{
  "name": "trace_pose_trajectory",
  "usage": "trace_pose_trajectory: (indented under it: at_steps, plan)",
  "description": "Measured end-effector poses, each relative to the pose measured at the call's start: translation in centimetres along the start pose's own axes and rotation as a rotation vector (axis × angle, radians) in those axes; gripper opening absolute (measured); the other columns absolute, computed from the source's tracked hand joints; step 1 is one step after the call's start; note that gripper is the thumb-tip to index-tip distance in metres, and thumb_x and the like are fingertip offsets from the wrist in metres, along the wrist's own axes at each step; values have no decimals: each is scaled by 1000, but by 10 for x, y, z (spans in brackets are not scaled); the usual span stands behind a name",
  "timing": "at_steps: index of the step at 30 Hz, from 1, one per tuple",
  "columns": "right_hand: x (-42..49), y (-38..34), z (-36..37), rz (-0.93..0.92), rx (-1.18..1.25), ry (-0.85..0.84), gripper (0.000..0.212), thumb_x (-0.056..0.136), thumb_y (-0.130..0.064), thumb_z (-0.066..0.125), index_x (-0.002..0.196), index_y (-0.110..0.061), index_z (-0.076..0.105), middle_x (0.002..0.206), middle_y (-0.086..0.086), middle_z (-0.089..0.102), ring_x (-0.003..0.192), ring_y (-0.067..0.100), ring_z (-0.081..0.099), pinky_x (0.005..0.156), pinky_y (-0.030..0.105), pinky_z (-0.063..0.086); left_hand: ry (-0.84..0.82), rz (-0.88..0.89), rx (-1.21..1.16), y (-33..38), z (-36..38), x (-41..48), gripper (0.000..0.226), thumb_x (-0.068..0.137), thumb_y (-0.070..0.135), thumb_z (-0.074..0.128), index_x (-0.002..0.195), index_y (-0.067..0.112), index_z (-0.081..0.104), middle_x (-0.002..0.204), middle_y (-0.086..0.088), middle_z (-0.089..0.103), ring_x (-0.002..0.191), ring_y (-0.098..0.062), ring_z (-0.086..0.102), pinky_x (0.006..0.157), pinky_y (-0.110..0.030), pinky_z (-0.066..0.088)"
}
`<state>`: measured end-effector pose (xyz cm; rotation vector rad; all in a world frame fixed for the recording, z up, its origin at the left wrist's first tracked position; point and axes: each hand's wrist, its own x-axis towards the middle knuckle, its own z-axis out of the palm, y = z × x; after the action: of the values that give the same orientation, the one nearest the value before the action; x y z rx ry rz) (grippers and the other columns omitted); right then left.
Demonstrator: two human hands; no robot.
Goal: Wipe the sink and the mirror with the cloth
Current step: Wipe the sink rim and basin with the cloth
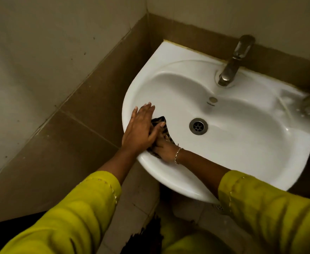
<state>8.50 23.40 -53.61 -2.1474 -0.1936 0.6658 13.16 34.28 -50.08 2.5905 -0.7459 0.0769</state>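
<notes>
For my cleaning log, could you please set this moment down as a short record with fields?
place: white sink in a tiled corner
cloth: dark patterned cloth on the basin's left inner wall
left hand: left hand flat, pressing the cloth
right hand: right hand on the cloth, partly under the left
tap: metal tap at the back rim; no water seen running
drain: drain uncovered
mirror: not in view

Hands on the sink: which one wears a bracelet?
The right hand, gripping the dark patterned cloth, has a thin bracelet at its wrist; the left hand lies flat and bare.
</notes>
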Motion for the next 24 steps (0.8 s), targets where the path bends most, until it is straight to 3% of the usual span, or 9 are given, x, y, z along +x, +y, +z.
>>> trace_pose_trajectory:
  at_steps: [3, 6, 9, 24]
  plan:
    - [-24, 2, 1, 38, 8, -53, 65, 96, -29, 40, 148, -21, 1, 158, 4, -4, 143, 31, -11, 115, 55, 1, -23, -11, 4, 3, 0, -3, 69, 87, 51, 29, 133, 1, 39, 140, -19, 40, 134, -26, 32, 114, -37, 9]
    - [-45, 6, -3, 28, 9, -120, 67, 91, -39, 36, 148, -26, 2, 158, 0, -7, 144, 28, -11, 116, 51, -2, -14, -22, 1, 4, -1, -4, 69, 87, 52, 29, 134, 1, 39, 140, -19, 41, 133, -25, 32, 114, -37, 8]
    - [-69, 12, -10, 86, 17, -227, 57, 99, -31, 34, 147, -26, 6, 157, -3, -10, 144, 23, -12, 117, 44, -5, -7, -25, 12, 5, -1, -4, 70, 87, 53, 29, 133, 1, 40, 139, -18, 42, 133, -25, 34, 114, -37, 9]
    - [-162, 58, -62, 215, -251, -427, 53, 100, -30, 33, 147, -24, 10, 157, -1, -5, 144, 23, -7, 118, 44, 1, -37, -23, 79, 8, -4, -4, 75, 84, 58, 27, 131, 2, 42, 138, -19, 44, 130, -27, 37, 112, -36, 11]
